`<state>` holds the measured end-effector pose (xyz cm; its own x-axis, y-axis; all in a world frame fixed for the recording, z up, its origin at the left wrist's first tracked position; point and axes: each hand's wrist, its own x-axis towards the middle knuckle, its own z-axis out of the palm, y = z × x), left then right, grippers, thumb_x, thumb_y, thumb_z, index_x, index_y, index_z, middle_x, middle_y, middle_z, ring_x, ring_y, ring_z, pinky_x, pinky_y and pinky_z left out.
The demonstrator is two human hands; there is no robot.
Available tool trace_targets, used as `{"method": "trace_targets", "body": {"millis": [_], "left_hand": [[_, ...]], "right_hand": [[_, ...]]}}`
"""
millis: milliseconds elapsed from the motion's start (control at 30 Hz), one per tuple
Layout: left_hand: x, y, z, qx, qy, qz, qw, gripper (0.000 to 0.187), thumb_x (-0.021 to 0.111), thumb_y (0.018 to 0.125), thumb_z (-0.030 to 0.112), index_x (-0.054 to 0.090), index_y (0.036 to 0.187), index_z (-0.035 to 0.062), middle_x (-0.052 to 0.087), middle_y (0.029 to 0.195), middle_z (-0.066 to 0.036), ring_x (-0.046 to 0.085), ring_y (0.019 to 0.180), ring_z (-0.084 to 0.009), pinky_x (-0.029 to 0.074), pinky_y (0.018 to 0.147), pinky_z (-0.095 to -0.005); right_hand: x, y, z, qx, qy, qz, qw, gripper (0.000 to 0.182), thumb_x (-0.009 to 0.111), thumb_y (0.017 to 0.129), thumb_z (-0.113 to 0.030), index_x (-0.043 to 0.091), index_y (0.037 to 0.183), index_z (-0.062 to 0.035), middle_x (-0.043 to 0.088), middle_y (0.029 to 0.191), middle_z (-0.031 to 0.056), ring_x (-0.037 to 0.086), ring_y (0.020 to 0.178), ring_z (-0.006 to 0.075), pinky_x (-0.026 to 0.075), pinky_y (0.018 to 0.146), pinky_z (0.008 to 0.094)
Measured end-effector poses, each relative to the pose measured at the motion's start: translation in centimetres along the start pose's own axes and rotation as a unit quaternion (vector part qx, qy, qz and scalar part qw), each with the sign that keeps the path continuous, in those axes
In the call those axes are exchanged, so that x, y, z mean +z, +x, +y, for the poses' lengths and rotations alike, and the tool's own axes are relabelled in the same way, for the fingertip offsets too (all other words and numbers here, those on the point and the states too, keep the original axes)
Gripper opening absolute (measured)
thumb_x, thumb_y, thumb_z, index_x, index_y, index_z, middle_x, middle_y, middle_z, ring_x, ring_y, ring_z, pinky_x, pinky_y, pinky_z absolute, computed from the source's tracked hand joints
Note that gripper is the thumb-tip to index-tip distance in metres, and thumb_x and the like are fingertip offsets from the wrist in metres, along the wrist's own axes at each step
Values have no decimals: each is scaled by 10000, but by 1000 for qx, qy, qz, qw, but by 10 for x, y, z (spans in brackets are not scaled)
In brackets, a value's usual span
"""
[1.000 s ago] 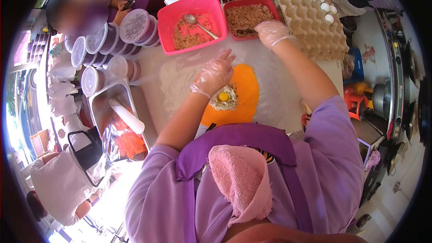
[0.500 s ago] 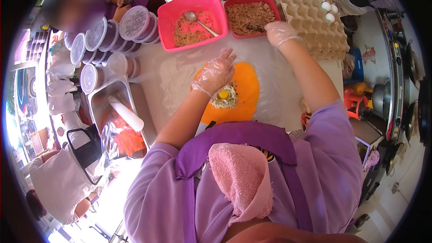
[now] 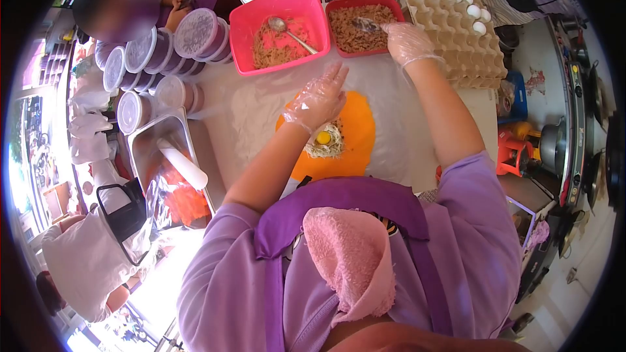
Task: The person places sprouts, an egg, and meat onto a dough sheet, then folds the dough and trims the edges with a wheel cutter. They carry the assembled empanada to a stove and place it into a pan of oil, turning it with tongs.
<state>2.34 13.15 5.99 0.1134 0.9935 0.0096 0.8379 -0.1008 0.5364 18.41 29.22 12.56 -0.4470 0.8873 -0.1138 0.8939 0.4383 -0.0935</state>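
My left hand (image 3: 317, 101), in a clear plastic glove, hovers over the far edge of a flat orange dough sheet (image 3: 358, 124), fingers stretched out and holding nothing. On the sheet lies a small mound of pale shreds (image 3: 326, 150) with a raw egg yolk (image 3: 324, 137) on top. My right hand (image 3: 409, 42), also gloved, is closed around a spoon (image 3: 365, 24) at the right rim of a red tub (image 3: 363, 52). The spoon's bowl rests in the brown crumbly filling (image 3: 355, 36); its handle is mostly hidden by my fingers.
Left of the red tub stands a pink basin (image 3: 244, 39) with shreds and another spoon (image 3: 277, 24). An egg tray (image 3: 450, 45) with several eggs sits at the right. Stacked lidded tubs (image 3: 195, 31) and a metal pan (image 3: 208, 156) line the left. Another person (image 3: 173, 13) is at upper left.
My right hand has shifted slightly, and the spoon's bowl now shows more plainly on top of the filling. My left hand has moved a little up and right, its fingers straighter.
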Motion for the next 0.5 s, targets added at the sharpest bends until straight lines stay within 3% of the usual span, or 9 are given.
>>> {"method": "trace_targets", "body": {"millis": [100,133,233,300,333,400,500], "left_hand": [[-1,11,3,-11,24,-13,1000,613,533,846,188,293,1393,49,305,1446,-185,493,1160,-381,434,952,-448],[-1,16,2,0,39,-11,999,668,542,841,201,240,1418,53,259,1472,-180,494,1156,-386,430,955,-449],[3,27,-7,10,70,-25,997,698,547,835,207,216,1428,48,236,1485,-171,489,1164,-386,418,967,-449],[7,32,-10,-5,79,-45,996,700,548,830,204,220,1427,45,237,1486,-167,465,1196,-373,409,980,-446],[7,35,-10,-17,87,-64,994,702,549,825,201,225,1427,42,238,1488,-163,440,1228,-360,401,993,-442],[9,38,-13,-4,99,-54,994,703,548,818,190,230,1426,43,236,1491,-156,411,1257,-343,396,1003,-434],[9,41,-14,3,119,-50,992,705,550,802,169,242,1424,44,234,1496,-142,358,1305,-313,383,1025,-418]], "right_hand": [[15,5,-1,9,31,-5,999,275,439,817,-94,674,951,-48,647,1036,162,617,982,324,487,841,421],[37,11,6,-27,16,-9,999,276,437,820,-98,673,954,-49,647,1036,164,616,984,327,485,841,426],[35,18,2,-63,-26,-11,998,268,445,821,-110,678,943,-54,653,1015,169,618,979,329,482,837,437],[24,12,-3,-56,73,94,991,253,465,808,-123,687,904,-53,659,992,169,626,963,319,484,828,433],[30,12,-3,-56,73,94,991,253,465,808,-123,687,904,-53,659,992,169,626,963,319,484,828,433],[46,13,-3,-68,-5,-54,996,259,456,813,-134,685,908,-59,660,987,165,626,944,331,482,828,437],[47,21,6,-68,-12,-11,998,265,451,821,-144,680,923,-56,659,983,170,625,936,341,481,828,442]]}}
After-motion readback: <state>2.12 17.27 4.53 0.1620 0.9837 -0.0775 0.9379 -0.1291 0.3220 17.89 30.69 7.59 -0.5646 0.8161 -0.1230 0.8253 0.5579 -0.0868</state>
